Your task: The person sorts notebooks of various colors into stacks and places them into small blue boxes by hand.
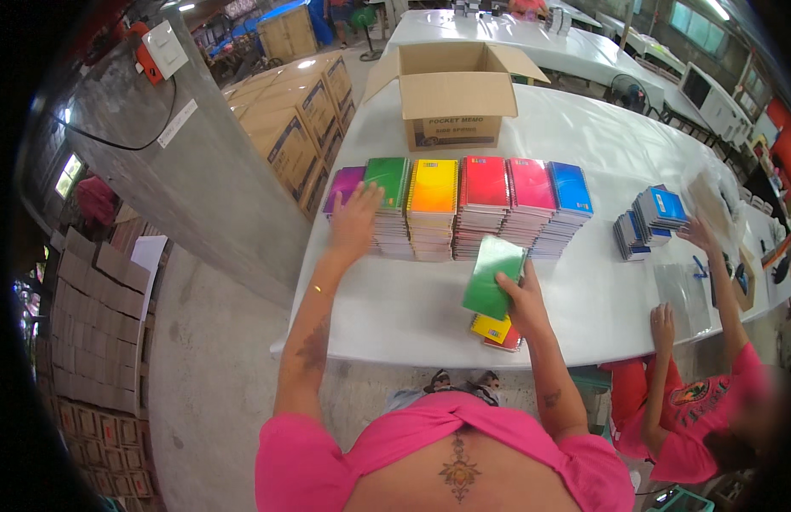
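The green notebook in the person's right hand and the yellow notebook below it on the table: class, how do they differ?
The green notebook is lifted and tilted in the right hand; the yellow notebook lies flat on the white table. The green one shows fully; the yellow one is partly hidden beneath it, resting on a red notebook. Both look like the same small notebooks as the stacked rows.

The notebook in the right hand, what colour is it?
Green notebook, seen in the head view.

Head camera, looking steeply down, close over white table (583,290)
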`<state>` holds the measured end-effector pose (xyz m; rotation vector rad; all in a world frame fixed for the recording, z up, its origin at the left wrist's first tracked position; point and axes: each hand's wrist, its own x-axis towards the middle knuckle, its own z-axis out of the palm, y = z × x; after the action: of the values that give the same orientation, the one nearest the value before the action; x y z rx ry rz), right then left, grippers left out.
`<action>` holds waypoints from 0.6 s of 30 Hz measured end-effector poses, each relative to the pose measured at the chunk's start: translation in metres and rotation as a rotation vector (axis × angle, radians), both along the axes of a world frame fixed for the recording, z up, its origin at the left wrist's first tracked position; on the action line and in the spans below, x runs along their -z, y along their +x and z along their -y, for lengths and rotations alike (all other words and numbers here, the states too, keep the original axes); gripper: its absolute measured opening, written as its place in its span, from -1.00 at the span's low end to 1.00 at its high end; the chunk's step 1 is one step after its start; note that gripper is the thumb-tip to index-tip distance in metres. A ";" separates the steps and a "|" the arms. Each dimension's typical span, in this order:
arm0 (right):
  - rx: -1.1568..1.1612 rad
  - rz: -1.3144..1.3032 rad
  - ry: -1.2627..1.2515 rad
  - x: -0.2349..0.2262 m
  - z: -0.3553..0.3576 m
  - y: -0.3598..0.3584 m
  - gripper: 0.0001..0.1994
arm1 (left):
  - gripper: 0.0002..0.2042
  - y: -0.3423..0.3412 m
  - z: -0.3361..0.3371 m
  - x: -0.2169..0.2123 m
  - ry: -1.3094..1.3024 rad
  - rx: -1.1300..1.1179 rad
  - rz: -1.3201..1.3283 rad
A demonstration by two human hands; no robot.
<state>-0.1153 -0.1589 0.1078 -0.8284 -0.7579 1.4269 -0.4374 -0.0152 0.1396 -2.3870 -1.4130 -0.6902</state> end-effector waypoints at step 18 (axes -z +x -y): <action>0.756 1.602 0.562 -0.015 -0.075 0.089 -0.47 | -0.43 0.200 0.103 0.064 0.031 0.427 0.049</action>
<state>-0.0261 -0.0838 0.1224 -1.4997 -1.6338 -0.3933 -0.2372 -0.1183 0.0758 -2.6891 -0.9003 -0.8667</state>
